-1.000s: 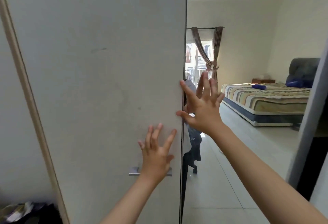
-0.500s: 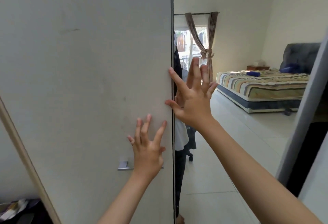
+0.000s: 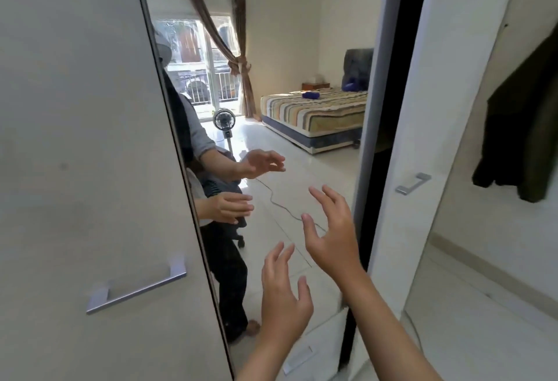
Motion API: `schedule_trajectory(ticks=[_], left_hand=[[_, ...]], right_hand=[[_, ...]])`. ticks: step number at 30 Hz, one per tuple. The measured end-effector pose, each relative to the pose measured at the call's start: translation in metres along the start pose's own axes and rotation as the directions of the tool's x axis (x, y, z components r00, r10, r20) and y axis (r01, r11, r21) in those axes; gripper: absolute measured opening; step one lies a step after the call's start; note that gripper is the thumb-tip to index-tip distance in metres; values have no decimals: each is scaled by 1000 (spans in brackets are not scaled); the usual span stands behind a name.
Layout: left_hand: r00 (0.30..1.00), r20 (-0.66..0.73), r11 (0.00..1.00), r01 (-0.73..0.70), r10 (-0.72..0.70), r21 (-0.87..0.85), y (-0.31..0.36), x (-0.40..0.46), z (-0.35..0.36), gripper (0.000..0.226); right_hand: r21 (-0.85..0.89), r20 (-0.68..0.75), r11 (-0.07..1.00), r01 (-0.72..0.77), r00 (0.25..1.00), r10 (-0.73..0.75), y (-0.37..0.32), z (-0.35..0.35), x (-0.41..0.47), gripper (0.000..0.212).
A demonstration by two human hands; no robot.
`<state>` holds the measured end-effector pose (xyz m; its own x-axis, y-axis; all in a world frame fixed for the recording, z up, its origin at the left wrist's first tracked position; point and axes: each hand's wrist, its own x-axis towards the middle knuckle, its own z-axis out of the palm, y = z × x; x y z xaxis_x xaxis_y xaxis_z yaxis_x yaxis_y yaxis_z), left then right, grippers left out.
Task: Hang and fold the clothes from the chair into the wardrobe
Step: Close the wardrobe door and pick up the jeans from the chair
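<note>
Both hands are raised before a mirrored wardrobe door (image 3: 290, 48), fingers spread and loosely bent, holding nothing. The left hand (image 3: 282, 305) is lower; the right hand (image 3: 332, 239) is just above and to its right. Neither clearly touches the glass. Left of the left fingers is a plain door with a metal handle (image 3: 136, 285). Right of the right fingers, past a dark gap (image 3: 389, 139), another door carries a small handle (image 3: 413, 183). Far right of the fingers hangs a dark garment (image 3: 525, 127). The clothes on the chair are not clearly in view. Likely soft and light, they are best gripped at shoulders or collar.
</note>
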<state>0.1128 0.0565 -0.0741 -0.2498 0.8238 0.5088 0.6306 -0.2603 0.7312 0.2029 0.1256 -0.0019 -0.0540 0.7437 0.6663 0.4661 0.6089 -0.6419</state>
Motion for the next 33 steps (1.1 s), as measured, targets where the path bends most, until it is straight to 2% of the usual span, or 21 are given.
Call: schedule_trajectory(ticks=[5, 9, 15, 22, 28, 33], left_hand=[[976, 212, 982, -4, 45, -190, 15, 11, 63, 48], [967, 251, 957, 40, 35, -287, 30, 38, 124, 44], [956, 283, 900, 187, -75, -394, 44, 95, 210, 46], [960, 244, 835, 244, -137, -493, 53, 135, 261, 51], [984, 132, 807, 171, -117, -565, 50, 145, 262, 35], [973, 225, 767, 180, -48, -616, 42, 155, 260, 26]], right_hand=[[-94, -138, 974, -204, 972, 190, 71, -53, -4, 47], [-119, -174, 946, -300, 945, 278, 131, -79, 4, 47], [-216, -104, 949, -230, 972, 212, 204, -111, 46, 47], [-325, 218, 940, -101, 959, 178, 266, -115, 83, 61], [-284, 176, 953, -108, 971, 163, 280, -117, 82, 52], [-233, 97, 958, -168, 976, 195, 273, -129, 70, 47]])
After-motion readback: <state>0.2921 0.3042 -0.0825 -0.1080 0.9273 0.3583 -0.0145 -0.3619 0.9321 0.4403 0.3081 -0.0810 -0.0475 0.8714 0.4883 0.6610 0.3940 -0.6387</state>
